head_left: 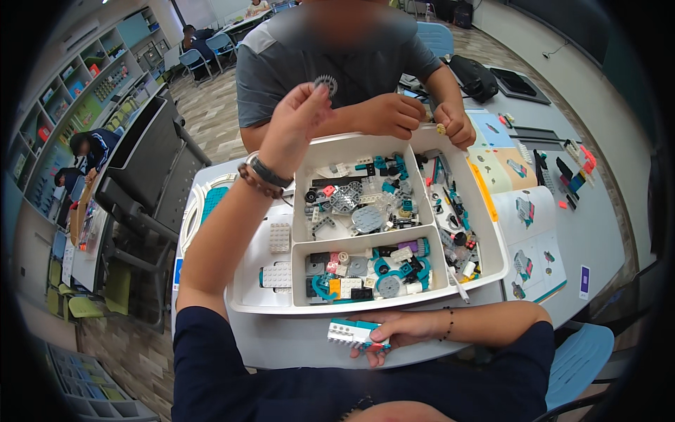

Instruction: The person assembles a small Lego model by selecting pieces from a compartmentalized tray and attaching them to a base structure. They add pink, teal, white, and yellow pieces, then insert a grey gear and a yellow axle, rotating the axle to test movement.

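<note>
Raised above the far left part of the sorting tray (298, 309), my left hand (304, 116) pinches a dark grey toothed gear (326, 85) between thumb and fingers. My right hand (402, 329) is low, in front of the tray's near edge. It grips a small white and teal brick assembly (355, 333), with the thumb on top and the fingers below. The tray's compartments hold loose building pieces, among them a round grey plate (367, 219) and a white studded brick (280, 238).
Across the table a person's hands (455, 128) hold a small tan gear (441, 129). An open instruction booklet (538, 232) lies right of the tray. Farther right are loose beams (573, 179), a black bag (472, 77) and a dark flat case (517, 81). A white pen-like stick (460, 290) leans over the tray's rim.
</note>
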Demonstrator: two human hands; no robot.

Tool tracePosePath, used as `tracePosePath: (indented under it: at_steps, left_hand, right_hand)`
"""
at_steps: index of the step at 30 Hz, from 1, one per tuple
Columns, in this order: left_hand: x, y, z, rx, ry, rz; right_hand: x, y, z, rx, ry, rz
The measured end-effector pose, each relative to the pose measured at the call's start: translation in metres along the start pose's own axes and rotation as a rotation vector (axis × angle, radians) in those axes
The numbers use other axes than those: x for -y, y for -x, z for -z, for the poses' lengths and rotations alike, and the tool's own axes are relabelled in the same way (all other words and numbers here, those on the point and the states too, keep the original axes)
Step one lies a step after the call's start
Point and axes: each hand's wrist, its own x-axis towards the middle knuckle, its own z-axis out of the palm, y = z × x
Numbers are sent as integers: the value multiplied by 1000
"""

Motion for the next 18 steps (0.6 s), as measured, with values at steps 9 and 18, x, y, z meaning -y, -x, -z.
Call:
tracePosePath:
  at_steps: [9, 18]
  left_hand:
    - [23, 21, -1, -135, 47, 1]
    - [30, 24, 3, -237, -24, 59]
  right_hand:
    - [0, 0, 0, 15, -8, 1]
    - [-2, 1, -5, -1, 14, -2]
